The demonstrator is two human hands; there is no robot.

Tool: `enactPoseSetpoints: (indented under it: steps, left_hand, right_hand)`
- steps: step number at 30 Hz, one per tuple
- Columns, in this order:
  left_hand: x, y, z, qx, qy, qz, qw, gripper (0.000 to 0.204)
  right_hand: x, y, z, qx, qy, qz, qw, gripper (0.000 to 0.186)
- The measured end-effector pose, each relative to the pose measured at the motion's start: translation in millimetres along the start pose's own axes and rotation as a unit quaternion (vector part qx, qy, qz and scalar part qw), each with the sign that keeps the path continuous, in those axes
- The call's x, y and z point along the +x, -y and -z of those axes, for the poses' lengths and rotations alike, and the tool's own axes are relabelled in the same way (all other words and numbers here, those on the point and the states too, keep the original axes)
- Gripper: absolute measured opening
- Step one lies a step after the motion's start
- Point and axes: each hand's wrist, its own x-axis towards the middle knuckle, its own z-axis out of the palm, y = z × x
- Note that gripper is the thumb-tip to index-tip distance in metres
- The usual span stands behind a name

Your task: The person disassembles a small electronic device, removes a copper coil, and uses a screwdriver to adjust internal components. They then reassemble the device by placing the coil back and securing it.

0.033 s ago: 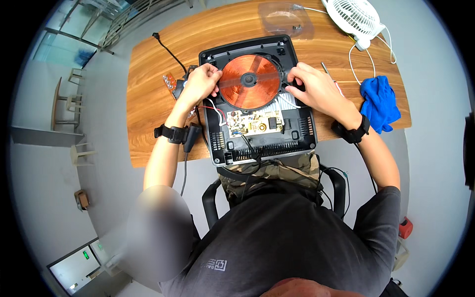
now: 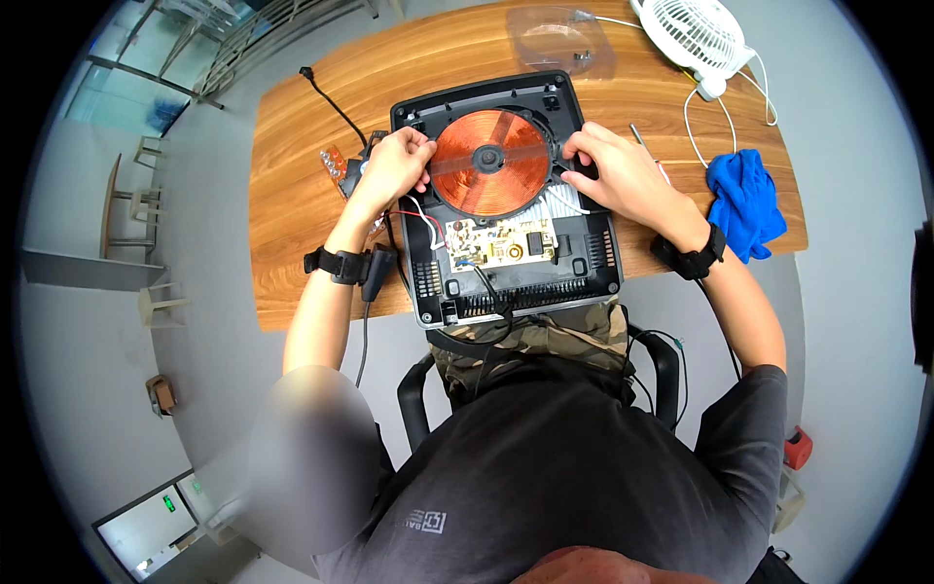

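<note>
An open black induction cooker housing (image 2: 593,277) lies on the table, its near end by my lap. Inside it sits a round copper induction coil (image 2: 506,185) on a black holder, with a dark strip across its windings. My left hand (image 2: 397,164) has its fingers closed at the coil's left edge. At the right edge, my right hand (image 2: 615,173) has thumb and curled forefinger around the black rim of the coil holder; the exact contact is partly hidden. Nearer me lies a circuit board (image 2: 501,243). White and red wires (image 2: 428,222) run between coil and board.
Left of the housing lie a small part with metallic pieces (image 2: 336,165) and a black plug cable (image 2: 336,102). A clear plastic tray (image 2: 559,44) and white fan (image 2: 696,39) stand at the back. A blue cloth (image 2: 746,204) and a screwdriver-like rod (image 2: 637,134) lie right.
</note>
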Motion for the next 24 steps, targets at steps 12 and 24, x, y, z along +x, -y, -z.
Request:
enactPoseSetpoints:
  steps: [12, 24]
  left_hand:
    - [-7.1, -9.0, 1.3, -0.013, 0.021, 0.013, 1.0, 0.027]
    - [-2.2, -18.7, 16.1, 0.042, 0.076, -0.008, 0.996, 0.034]
  right_hand:
    - [10.7, -12.9, -11.5, 0.027, 0.026, 0.008, 0.999, 0.033]
    - [14.5, -26.1, -12.6, 0.083, 0.064, 0.017, 0.994, 0.035]
